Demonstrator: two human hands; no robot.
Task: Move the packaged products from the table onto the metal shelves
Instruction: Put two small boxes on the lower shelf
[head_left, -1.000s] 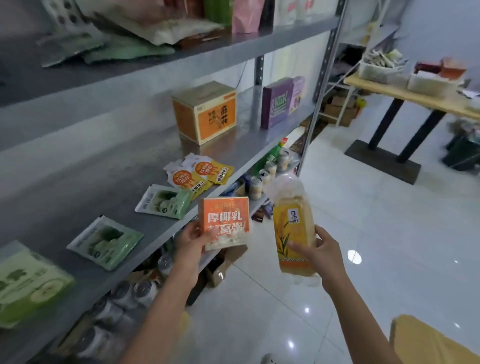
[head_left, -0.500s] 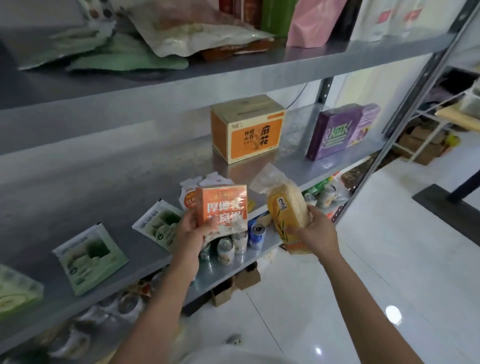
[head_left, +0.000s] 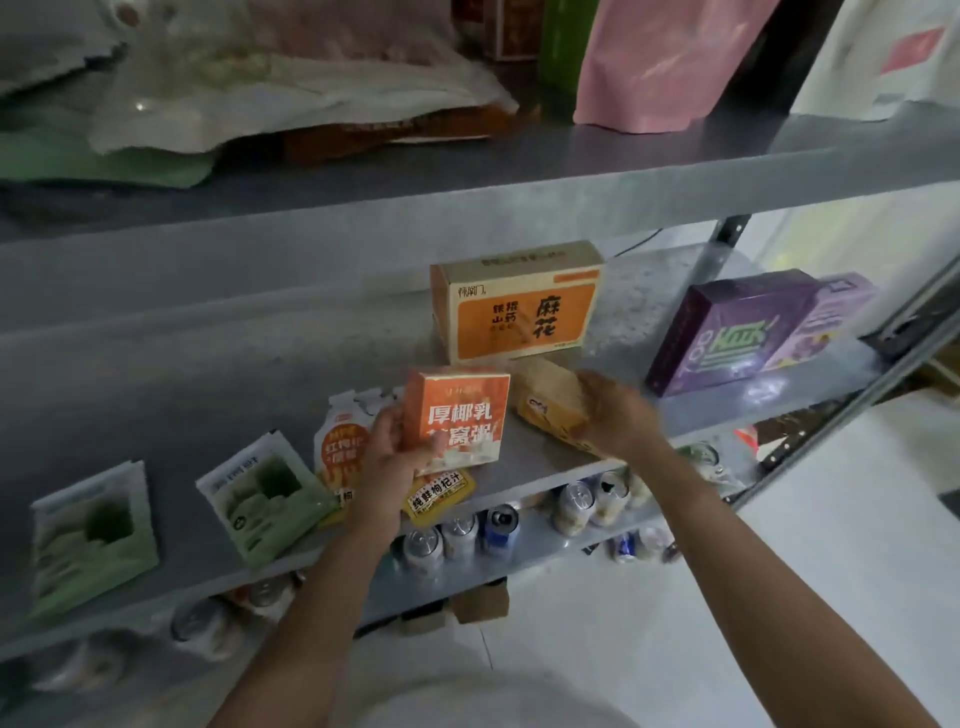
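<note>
Placement on the middle shelf (head_left: 631, 322) looks to be the step in hand. The right hand (head_left: 618, 415) curls its grip over the yellow packet (head_left: 545, 402), which seems to rest on the shelf just before the large orange carton (head_left: 519, 306), long axis slanting from the front edge back and leftward. The left hand (head_left: 387, 460) pinches the small orange box (head_left: 454, 415) upright in its grip, just left of the packet, above flat pouches (head_left: 340, 447). Bare shelf toward the purple box (head_left: 737, 332) lies nearer the right hand.
</note>
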